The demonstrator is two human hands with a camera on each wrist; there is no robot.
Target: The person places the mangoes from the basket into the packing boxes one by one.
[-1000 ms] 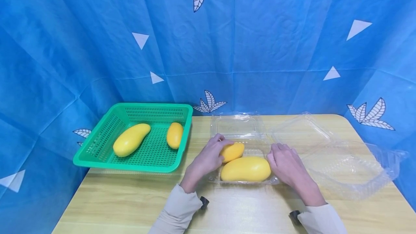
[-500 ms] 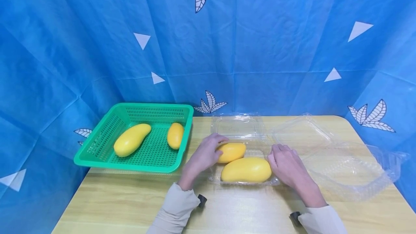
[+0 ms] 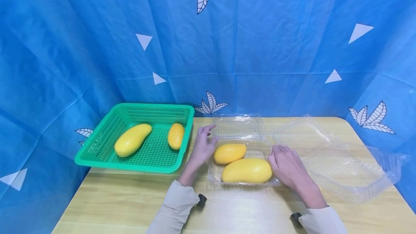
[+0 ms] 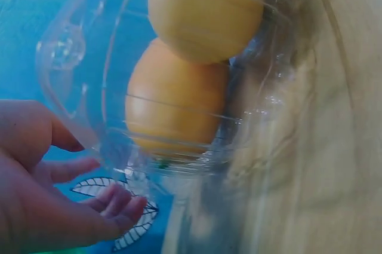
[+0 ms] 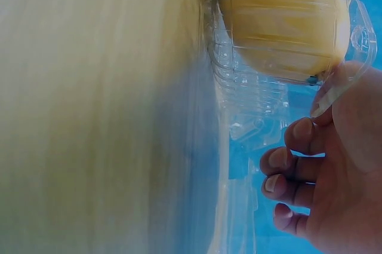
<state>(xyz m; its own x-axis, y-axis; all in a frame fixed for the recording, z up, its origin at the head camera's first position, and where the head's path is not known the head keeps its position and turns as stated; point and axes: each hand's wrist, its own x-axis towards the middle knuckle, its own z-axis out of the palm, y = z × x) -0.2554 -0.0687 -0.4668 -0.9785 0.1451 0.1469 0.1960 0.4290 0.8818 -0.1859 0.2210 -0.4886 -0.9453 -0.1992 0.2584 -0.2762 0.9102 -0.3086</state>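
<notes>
Larger mango point(image 3: 246, 171), plain yellow, in clear container point(image 3: 256, 154); right hand point(image 3: 288, 166) pinching edge.

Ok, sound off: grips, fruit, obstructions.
Left grip holding nothing, beside the clear container. Right grip pinching it at the right. Small fruit and large fruit inside. Second container near right forearm, possible snag.

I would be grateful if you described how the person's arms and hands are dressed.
Both the left hand and right hand are bare, with no gloves or rings visible. The left sleeve and right sleeve are long, plain and pale off-white. A small black piece sits by the left cuff, another by the right. No cables show.
</notes>
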